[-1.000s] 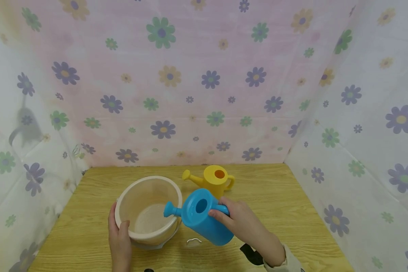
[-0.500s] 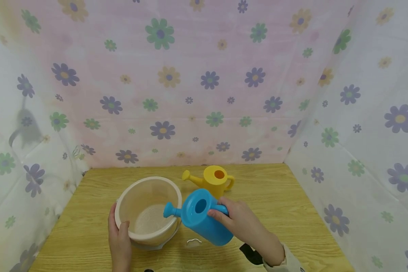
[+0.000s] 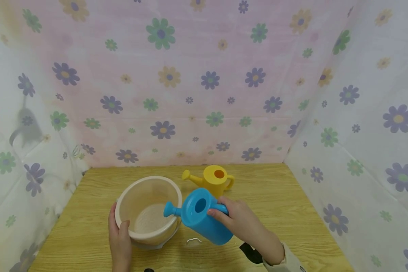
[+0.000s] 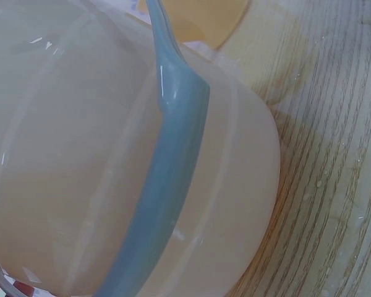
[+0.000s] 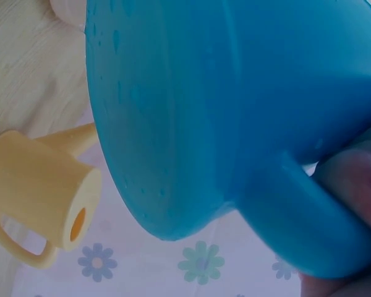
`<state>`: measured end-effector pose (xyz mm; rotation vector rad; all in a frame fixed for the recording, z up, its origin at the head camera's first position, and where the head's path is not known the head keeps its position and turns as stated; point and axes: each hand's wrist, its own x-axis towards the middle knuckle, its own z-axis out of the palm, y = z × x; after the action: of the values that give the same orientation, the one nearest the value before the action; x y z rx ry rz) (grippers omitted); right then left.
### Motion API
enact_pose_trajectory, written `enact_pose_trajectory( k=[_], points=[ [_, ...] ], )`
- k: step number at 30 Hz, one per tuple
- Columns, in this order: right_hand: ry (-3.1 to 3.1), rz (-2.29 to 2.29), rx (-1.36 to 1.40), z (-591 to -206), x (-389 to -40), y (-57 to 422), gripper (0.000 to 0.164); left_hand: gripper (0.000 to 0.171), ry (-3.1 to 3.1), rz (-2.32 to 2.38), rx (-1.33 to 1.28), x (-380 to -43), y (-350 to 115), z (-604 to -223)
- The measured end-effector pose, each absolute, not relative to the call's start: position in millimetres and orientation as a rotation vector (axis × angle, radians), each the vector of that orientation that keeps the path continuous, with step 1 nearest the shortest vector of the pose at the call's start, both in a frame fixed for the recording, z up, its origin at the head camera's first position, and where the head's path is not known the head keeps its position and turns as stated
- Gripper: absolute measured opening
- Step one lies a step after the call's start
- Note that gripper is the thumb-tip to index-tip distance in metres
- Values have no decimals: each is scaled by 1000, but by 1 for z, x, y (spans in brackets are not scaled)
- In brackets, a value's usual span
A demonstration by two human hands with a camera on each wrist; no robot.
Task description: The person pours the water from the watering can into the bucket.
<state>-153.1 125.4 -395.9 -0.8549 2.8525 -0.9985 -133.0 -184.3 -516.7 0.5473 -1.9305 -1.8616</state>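
Note:
My left hand (image 3: pixel 120 243) grips the near left side of a beige bucket (image 3: pixel 146 237), thumb over the rim and fingers outside. The bucket stands on the wooden table; its blue-grey carrying handle (image 4: pixel 167 167) hangs against the wall in the left wrist view. With my right hand (image 3: pixel 243 221) I hold a blue watering can (image 3: pixel 207 223) by its handle, tilted so the spout's rose is above the bucket's right rim. Droplets cling to the can's base (image 5: pixel 148 142) in the right wrist view. Whether water is flowing from the rose cannot be made out.
Behind the blue can, a yellow watering can (image 3: pixel 214 179) stands on the table, spout pointing left. Wet spots (image 4: pixel 321 182) dot the tabletop beside the bucket. Flowered cloth (image 3: pixel 190 113) hangs along the back and both sides.

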Motion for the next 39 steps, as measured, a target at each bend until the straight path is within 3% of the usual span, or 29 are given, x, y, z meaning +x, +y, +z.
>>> enact_pose_trajectory(
  k=[39],
  points=[
    [2827, -1000, -838, -395, -156, 127, 36, 57, -1956, -1834, 562, -131, -184, -515]
  ],
)
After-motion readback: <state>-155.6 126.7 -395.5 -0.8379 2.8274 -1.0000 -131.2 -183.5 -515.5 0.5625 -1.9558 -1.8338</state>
